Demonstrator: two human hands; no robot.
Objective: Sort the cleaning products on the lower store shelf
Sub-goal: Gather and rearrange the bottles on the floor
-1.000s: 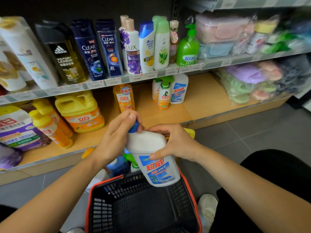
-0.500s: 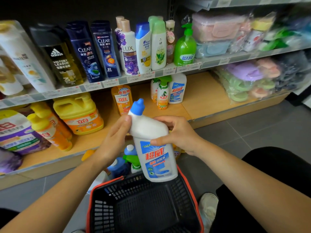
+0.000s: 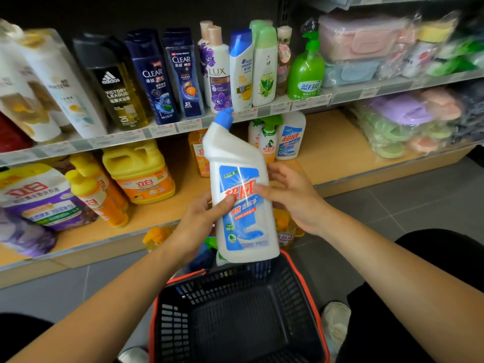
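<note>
Head view: the left hand holds a white cleaner bottle upright above the black basket, its fingers wrapped behind and thumb pressed on the label. The right hand touches the bottle's side with fingers spread. The wooden lower shelf lies behind, holding a matching bottle.

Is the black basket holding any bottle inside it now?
No, the basket shows only its bare mesh floor; the white bottle is above it.
</note>
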